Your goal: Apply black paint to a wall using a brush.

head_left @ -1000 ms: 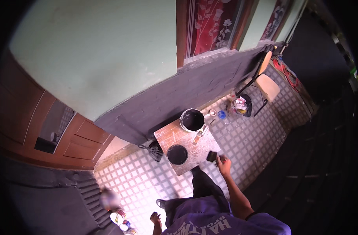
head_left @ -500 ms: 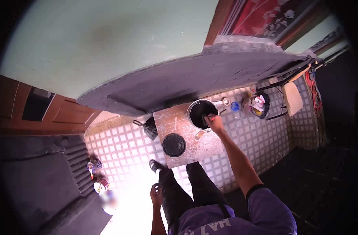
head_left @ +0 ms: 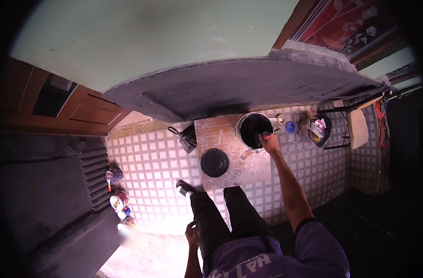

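My right hand (head_left: 270, 143) is closed round a paintbrush (head_left: 266, 137) with a reddish handle, its lower part down inside a bucket (head_left: 239, 134) of black paint. The bucket stands at the far right of a worn wooden table (head_left: 216, 134). My left hand (head_left: 192, 234) hangs beside my left thigh, fingers loosely bent and apart, with nothing seen in it. Nearer me on the table lies a round black lid (head_left: 214, 163). Another small brush (head_left: 246, 154) rests against the near side of the bucket.
A black bag (head_left: 187, 139) sits left of the table. Beyond the bucket are a tape roll (head_left: 280, 119), a blue lid (head_left: 290, 126), a waste bin (head_left: 319, 129) and a chair (head_left: 358, 129). Paint cans (head_left: 119, 201) line the left wall. The dark-painted lower wall (head_left: 248, 83) rises behind.
My view has shifted, so the table and bucket appear farther right and slightly higher. My right hand stays at the bucket with the paintbrush; my left hand still hangs by my thigh.
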`<state>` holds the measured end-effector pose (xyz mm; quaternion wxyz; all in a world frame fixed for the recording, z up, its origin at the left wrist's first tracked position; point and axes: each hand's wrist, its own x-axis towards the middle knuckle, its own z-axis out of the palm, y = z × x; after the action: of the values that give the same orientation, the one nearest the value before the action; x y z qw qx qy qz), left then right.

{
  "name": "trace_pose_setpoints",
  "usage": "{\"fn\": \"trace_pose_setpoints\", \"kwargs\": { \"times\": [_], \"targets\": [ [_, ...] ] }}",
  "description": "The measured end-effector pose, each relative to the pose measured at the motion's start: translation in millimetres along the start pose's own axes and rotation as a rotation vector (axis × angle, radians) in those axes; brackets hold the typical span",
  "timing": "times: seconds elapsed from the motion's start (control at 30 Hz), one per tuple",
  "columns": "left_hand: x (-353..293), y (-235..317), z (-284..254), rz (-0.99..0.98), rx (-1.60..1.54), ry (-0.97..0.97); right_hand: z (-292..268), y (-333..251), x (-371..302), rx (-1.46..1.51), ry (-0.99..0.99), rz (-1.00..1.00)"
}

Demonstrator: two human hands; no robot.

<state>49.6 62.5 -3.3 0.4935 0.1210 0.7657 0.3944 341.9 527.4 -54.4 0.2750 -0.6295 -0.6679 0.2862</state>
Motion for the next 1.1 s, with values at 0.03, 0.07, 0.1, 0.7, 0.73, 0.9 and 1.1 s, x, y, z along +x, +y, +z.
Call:
{"fn": "trace_pose_setpoints", "kwargs": {
  "times": [0.03, 0.07, 0.1, 0.7, 0.73, 0.9, 1.1],
  "targets": [
    [0, -2, -4, -0.008, -0.059, 0.033, -2, -4, 0, -0.046, -0.081, 0.007],
    [0, -4, -8, -0.016, -0.119, 0.065, -2, -8, 0, -0.015, -0.065, -0.016],
    [3, -7, -10, 0.031, -0.069, 0.027, -4, -2, 1, -0.022, -0.051, -0.028],
    [-16, -28, -20, 0.025, -0.19, 0.164, 9, -13, 49, -0.108, 0.12, 0.053],
    [-13, -33, -18, 0.038, -0.176, 0.186, 12, -8, 51, -0.167, 0.043, 0.163],
    [-16, -21, -4, 0.079, -0.147, 0.197, 8, -7, 38, -0.047, -0.102, 0.158],
    [-16, -22, -2, -0.006, -0.19, 0.223, 17, -26, 18, 0.212, -0.251, 0.144]
  ]
}}
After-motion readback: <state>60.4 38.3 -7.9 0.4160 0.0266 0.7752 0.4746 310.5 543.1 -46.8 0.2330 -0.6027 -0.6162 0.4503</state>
